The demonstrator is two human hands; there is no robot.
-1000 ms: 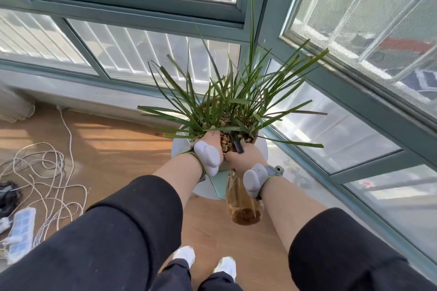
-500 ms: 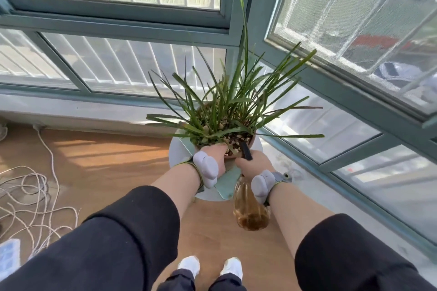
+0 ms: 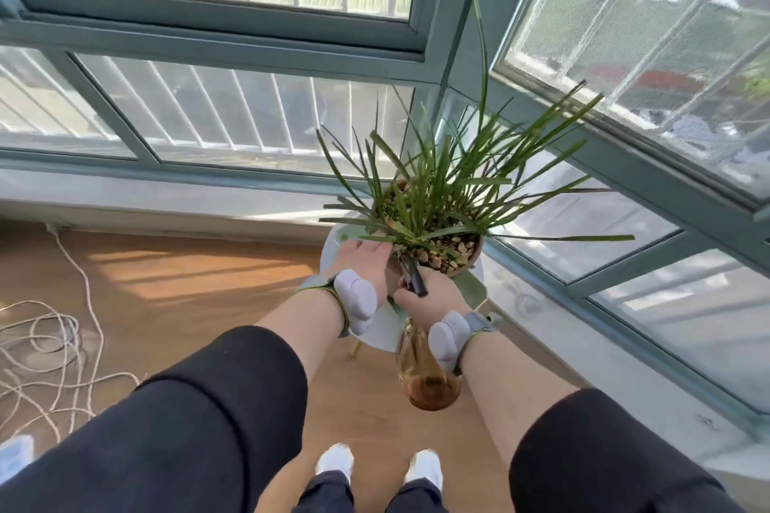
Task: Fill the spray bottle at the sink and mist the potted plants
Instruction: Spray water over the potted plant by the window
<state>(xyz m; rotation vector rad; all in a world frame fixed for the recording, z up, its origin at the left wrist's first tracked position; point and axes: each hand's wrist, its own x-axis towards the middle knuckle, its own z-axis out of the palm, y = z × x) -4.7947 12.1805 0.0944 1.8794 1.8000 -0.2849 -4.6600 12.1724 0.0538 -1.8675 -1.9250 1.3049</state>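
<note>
Left hand (image 3: 364,262) is now reaching further over the near rim of the pot than half a second ago. Its fingers are lying straight against the lowest leaves of the potted plant with long narrow green blades (image 3: 437,196). That grip is standing apart and holding nothing. Right hand (image 3: 431,298) is staying curled round the neck of the amber glass spray bottle (image 3: 425,377), its grip clamped on it just below the black spray head (image 3: 412,277). Bottle is hanging roughly upright beneath the hand, in front of the near edge of the bench. Spray head is pointing at the pebble-covered soil, its tip sitting just beside the rim of the round brown pot (image 3: 468,262). Pot is standing on the small round pale bench (image 3: 385,329), in the corner formed by the teal-framed windows (image 3: 250,25). White cables (image 3: 50,346) are lying looped on the wooden floor (image 3: 208,283), well apart from the bench.
</note>
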